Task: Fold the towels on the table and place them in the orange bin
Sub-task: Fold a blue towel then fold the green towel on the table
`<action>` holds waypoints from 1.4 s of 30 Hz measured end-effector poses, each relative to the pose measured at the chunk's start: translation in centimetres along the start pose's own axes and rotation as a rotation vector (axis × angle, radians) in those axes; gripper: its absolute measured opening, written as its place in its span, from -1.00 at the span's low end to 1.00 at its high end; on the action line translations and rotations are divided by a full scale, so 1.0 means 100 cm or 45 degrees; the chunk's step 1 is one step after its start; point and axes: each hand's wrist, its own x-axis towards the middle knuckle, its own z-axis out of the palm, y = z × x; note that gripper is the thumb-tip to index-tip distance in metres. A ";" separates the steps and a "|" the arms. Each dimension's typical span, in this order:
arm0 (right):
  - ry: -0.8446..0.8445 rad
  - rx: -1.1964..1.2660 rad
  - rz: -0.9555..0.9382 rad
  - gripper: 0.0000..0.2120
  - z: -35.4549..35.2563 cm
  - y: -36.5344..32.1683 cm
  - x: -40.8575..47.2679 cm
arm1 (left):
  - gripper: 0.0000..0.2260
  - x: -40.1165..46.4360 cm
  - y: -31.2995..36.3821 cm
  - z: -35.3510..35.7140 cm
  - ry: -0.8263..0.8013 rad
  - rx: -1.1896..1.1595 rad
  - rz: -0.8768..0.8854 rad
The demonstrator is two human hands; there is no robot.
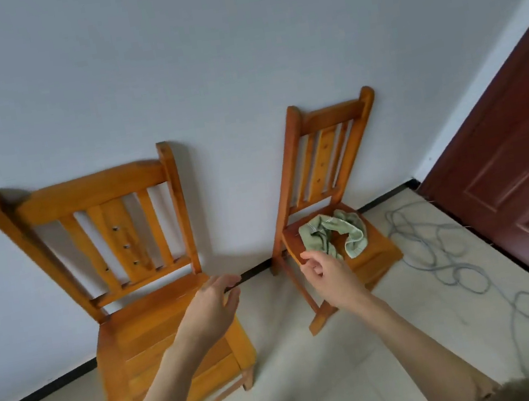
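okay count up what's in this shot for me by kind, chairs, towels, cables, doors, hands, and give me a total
Wooden chairs: 2, the left chair and the right chair
Green towel: 1, crumpled on the right chair's seat
Grey cable: 1, looped on the floor
Brown door: 1
Hands: 2, left hand and right hand, both holding nothing
Total: 7

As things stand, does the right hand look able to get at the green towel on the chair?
Probably yes: the right hand hangs empty just short of the green towel, crumpled on the right chair's seat, with nothing between them.
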 end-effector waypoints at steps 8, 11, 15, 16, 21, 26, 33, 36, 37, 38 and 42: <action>0.130 0.130 0.317 -0.65 -0.053 0.068 0.062 | -0.74 0.136 0.039 0.045 -0.281 0.073 0.152; 0.171 0.176 0.389 -0.65 -0.078 0.099 0.089 | -0.74 0.178 0.059 0.072 -0.371 0.070 0.176; 0.177 0.164 0.441 -0.66 -0.110 0.146 0.137 | -0.75 0.230 0.083 0.111 -0.460 0.080 0.163; 0.165 0.168 0.450 -0.67 -0.120 0.169 0.161 | -0.75 0.255 0.090 0.132 -0.469 0.085 0.135; 0.057 0.139 0.461 -0.65 -0.138 0.244 0.241 | -0.74 0.329 0.114 0.198 -0.535 0.115 -0.011; -0.114 0.023 0.490 -0.63 -0.137 0.327 0.317 | -0.70 0.404 0.131 0.271 -0.653 0.145 -0.147; -0.200 -0.113 0.480 -0.64 -0.074 0.417 0.403 | -0.72 0.472 0.095 0.356 -0.713 0.266 -0.119; -0.108 -0.311 0.486 -0.56 -0.047 0.437 0.427 | -0.70 0.493 0.081 0.385 -0.754 0.303 -0.086; -0.112 -0.364 0.508 -0.55 -0.038 0.443 0.433 | -0.69 0.498 0.078 0.394 -0.765 0.288 -0.082; -0.127 -0.394 0.529 -0.56 -0.030 0.449 0.439 | -0.67 0.503 0.075 0.402 -0.778 0.269 -0.071; -0.127 -0.284 0.548 -0.77 -0.013 0.462 0.446 | -0.65 0.509 0.069 0.420 -0.827 0.243 -0.051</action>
